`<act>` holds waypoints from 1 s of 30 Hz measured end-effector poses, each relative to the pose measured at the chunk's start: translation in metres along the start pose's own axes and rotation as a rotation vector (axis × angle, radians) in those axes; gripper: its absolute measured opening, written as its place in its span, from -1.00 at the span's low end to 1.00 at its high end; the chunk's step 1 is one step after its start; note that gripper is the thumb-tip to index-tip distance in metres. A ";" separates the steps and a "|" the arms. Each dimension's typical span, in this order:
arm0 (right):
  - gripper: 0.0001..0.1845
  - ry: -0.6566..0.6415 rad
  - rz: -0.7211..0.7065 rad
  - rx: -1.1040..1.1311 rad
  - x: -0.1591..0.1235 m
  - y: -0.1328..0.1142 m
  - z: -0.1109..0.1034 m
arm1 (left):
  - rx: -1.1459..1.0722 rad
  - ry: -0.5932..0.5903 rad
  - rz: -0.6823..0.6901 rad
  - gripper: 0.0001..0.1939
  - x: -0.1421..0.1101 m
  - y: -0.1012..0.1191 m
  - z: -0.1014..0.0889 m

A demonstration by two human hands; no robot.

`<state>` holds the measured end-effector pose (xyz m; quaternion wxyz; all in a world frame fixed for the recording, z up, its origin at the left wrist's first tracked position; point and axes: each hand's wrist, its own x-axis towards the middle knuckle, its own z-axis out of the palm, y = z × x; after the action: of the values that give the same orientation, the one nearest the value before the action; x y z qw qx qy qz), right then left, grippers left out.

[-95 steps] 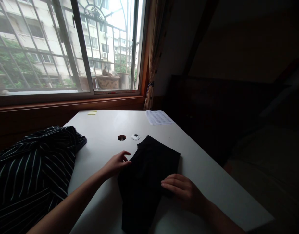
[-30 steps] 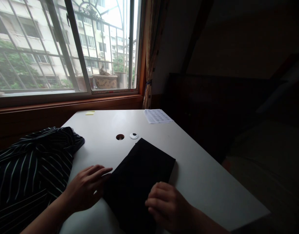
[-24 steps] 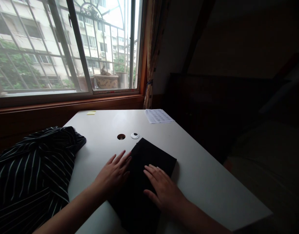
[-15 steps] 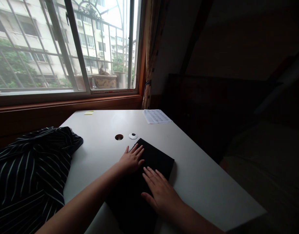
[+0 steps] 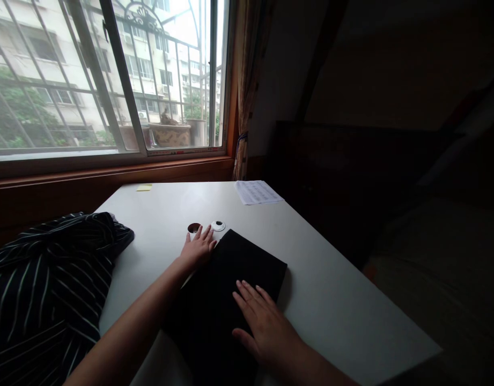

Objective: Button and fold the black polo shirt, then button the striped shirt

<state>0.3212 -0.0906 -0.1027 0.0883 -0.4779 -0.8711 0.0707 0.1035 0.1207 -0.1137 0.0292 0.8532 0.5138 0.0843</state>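
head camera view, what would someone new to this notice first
Probably the bright, metal-framed glass window at the upper left, against the dark right side. Next, the flat black cloth on the white tabletop, the person's right hand spread over it and left hand at its left edge. Dark fabric with pale stripes lies heaped at left.

A folded garment (image 5: 210, 313) lies on the near part of the counter (image 5: 331, 300), the right hand (image 5: 266, 324) on top of it and the left hand (image 5: 199, 247) at its far left edge, by the cable hole (image 5: 192, 227). Just right of the hole sits the grommet cap (image 5: 218, 225). A heaped garment (image 5: 57, 279) lies along the counter's left side. At the far edge, a sticky note (image 5: 144, 187) lies left, printed sheets (image 5: 258, 192) right. Behind is the window (image 5: 166, 64), a planter (image 5: 169, 135) beyond its glass, a curtain (image 5: 242, 107) to its right.
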 end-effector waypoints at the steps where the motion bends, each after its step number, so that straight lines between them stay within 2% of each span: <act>1: -0.28 -0.005 0.004 0.003 0.000 0.000 0.000 | 0.006 0.022 0.005 -0.45 0.000 0.004 -0.003; 3: -0.27 -0.018 0.012 0.008 0.001 -0.001 -0.001 | 0.017 0.059 0.057 -0.45 0.000 0.019 -0.006; 7: -0.25 -0.047 0.021 0.024 0.003 -0.003 -0.004 | 0.000 0.085 0.332 -0.47 0.002 0.058 0.000; 10: -0.24 -0.062 0.024 0.037 0.002 -0.003 -0.005 | -0.036 0.039 0.355 -0.44 0.011 0.072 0.011; 14: -0.22 -0.052 0.001 0.053 -0.003 0.000 -0.001 | -0.042 0.014 0.273 -0.44 0.033 0.066 0.022; 19: -0.20 -0.022 -0.025 0.060 -0.008 0.002 0.003 | -0.040 -0.010 0.191 -0.43 0.052 0.055 0.022; 30: -0.19 -0.024 -0.088 0.084 -0.026 0.005 0.001 | -0.009 0.009 0.116 -0.42 0.056 0.049 0.026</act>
<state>0.3392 -0.1101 -0.1072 0.1009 -0.4340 -0.8886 0.1088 0.1759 0.1480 -0.1262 0.0255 0.8811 0.4632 0.0921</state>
